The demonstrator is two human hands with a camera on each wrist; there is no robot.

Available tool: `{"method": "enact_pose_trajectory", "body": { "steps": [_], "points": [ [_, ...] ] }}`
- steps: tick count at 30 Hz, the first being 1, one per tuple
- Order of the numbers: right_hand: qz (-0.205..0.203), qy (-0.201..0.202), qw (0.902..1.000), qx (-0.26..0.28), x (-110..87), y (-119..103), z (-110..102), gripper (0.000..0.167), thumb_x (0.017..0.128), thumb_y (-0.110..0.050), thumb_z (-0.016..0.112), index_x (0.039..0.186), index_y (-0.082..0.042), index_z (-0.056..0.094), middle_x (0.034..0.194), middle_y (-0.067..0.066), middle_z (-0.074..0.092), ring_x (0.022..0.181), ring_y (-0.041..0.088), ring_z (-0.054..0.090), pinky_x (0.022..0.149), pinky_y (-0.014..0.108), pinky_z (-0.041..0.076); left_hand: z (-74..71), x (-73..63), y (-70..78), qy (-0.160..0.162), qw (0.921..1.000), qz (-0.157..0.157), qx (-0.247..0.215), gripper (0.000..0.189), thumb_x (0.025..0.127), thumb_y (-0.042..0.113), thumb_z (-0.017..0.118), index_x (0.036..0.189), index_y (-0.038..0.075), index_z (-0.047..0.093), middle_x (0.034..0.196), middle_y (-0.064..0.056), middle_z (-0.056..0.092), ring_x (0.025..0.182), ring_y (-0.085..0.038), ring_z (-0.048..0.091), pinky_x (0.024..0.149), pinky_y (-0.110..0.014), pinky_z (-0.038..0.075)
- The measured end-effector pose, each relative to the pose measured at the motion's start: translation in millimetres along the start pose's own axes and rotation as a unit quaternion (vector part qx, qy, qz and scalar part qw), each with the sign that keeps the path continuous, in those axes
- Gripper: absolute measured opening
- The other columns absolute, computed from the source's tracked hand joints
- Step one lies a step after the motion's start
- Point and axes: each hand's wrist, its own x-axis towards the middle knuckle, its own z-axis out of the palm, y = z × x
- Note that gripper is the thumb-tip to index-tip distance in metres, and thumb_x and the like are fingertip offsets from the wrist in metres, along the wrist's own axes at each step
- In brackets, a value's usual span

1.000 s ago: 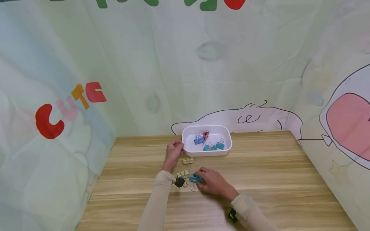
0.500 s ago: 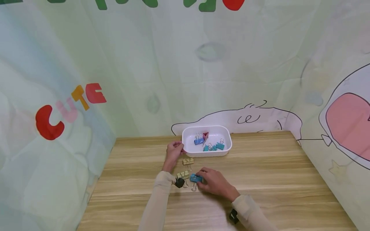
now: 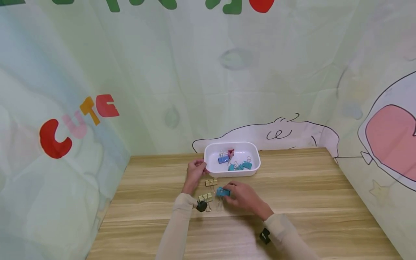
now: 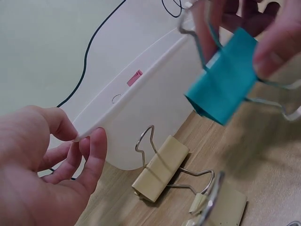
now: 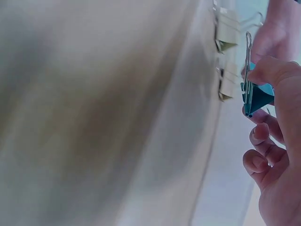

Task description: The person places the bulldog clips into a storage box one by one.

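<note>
In the head view my left hand [image 3: 194, 172] is at the left end of a white plastic tray [image 3: 232, 174]; the left wrist view shows thumb and fingers pinching its rim. My right hand [image 3: 243, 197] pinches a teal binder clip [image 4: 225, 77] between thumb and fingers, raised above the table with its wire handles spread apart. Two pale yellow binder clips lie on the wood in front of the tray: one near its wall [image 4: 161, 168], the other [image 3: 205, 197] closer to the left wrist.
Inside the tray are a blue binder clip [image 3: 223, 159], a red one [image 3: 230, 153] and several teal ones [image 3: 247, 165]. The wooden table [image 3: 302, 195] meets a printed curtain [image 3: 156, 108] at its back edge.
My right hand has lifted the teal binder clip off the table and moved it slightly forward, toward the tray. The left hand has stayed at the tray's rim.
</note>
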Motion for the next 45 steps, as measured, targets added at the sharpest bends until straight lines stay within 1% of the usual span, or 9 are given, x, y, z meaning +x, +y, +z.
{"method": "enact_pose_trajectory", "body": {
  "steps": [7,12,18,23,28,34,40,42,45],
  "points": [
    [0.015,0.012,0.9998,-0.008,18.4,5,-25,0.033,0.090,-0.023,0.081,0.118,-0.008,0.076,0.110,0.008,0.074,0.091,0.019,0.068,0.076,0.035,0.063,-0.7,0.7,-0.3,-0.003,1.0000,0.001,0.000,0.035,0.095,-0.004,0.059,0.126,-0.019,0.056,0.113,-0.034,0.061,0.071,-0.020,0.067,0.071,-0.031,0.065],
    [0.020,0.041,0.9984,-0.033,35.1,9,-46,0.032,0.088,-0.025,0.081,0.116,-0.010,0.077,0.111,0.008,0.074,0.090,0.022,0.071,0.075,0.039,0.064,-1.4,1.0,-1.1,-0.008,0.9999,0.005,0.003,0.035,0.095,-0.003,0.060,0.127,-0.019,0.056,0.117,-0.038,0.060,0.072,-0.022,0.068,0.071,-0.031,0.065],
    [0.022,0.062,0.9970,-0.040,56.7,14,-71,0.031,0.089,-0.026,0.080,0.116,-0.010,0.077,0.117,0.012,0.074,0.097,0.026,0.072,0.080,0.043,0.064,-2.6,2.4,-1.5,-0.009,0.9999,0.001,0.008,0.034,0.096,-0.002,0.059,0.127,-0.018,0.056,0.118,-0.037,0.059,0.068,-0.018,0.066,0.068,-0.028,0.065],
    [0.021,0.076,0.9964,-0.031,72.0,17,-86,0.032,0.091,-0.025,0.079,0.118,-0.008,0.076,0.117,0.012,0.073,0.094,0.025,0.071,0.078,0.041,0.064,-3.4,1.7,0.8,-0.005,0.9999,-0.003,0.014,0.032,0.096,-0.001,0.059,0.126,-0.015,0.059,0.117,-0.035,0.061,0.070,-0.018,0.066,0.071,-0.030,0.065],
    [0.028,0.074,0.9967,-0.021,80.2,18,-93,0.033,0.092,-0.026,0.079,0.119,-0.008,0.075,0.115,0.011,0.073,0.091,0.023,0.071,0.078,0.038,0.064,-3.5,1.5,0.6,-0.009,0.9998,-0.005,0.019,0.032,0.097,0.000,0.060,0.126,-0.015,0.058,0.117,-0.033,0.061,0.072,-0.019,0.066,0.079,-0.038,0.065],
    [0.038,0.065,0.9970,-0.017,82.1,19,-94,0.034,0.092,-0.026,0.078,0.120,-0.008,0.075,0.116,0.011,0.073,0.093,0.024,0.071,0.081,0.038,0.064,-3.7,0.8,0.7,-0.009,0.9997,-0.007,0.023,0.033,0.099,0.002,0.060,0.128,-0.014,0.057,0.119,-0.033,0.060,0.073,-0.019,0.067,0.088,-0.046,0.063],
    [0.044,0.084,0.9951,-0.027,82.7,21,-94,0.034,0.091,-0.024,0.080,0.120,-0.007,0.075,0.114,0.013,0.072,0.091,0.026,0.071,0.074,0.038,0.064,-2.3,1.1,0.1,-0.008,0.9998,0.003,0.018,0.035,0.098,0.000,0.059,0.128,-0.017,0.056,0.118,-0.034,0.060,0.069,-0.016,0.066,0.082,-0.041,0.065],
    [0.053,0.088,0.9943,-0.027,82.9,21,-94,0.039,0.091,-0.027,0.080,0.125,-0.008,0.073,0.119,0.014,0.071,0.093,0.027,0.071,0.077,0.040,0.064,-2.0,0.1,0.6,-0.006,0.9998,0.004,0.020,0.034,0.098,-0.001,0.059,0.128,-0.017,0.056,0.118,-0.034,0.060,0.068,-0.015,0.065,0.081,-0.040,0.065],
    [0.068,0.094,0.9930,-0.021,83.4,21,-95,0.051,0.091,-0.032,0.082,0.136,-0.011,0.068,0.133,0.015,0.064,0.096,0.028,0.071,0.084,0.044,0.064,-2.5,-0.4,1.4,-0.010,0.9998,0.001,0.019,0.034,0.098,-0.001,0.059,0.128,-0.017,0.055,0.114,-0.030,0.061,0.071,-0.018,0.066,0.082,-0.042,0.065]
  ]
}}
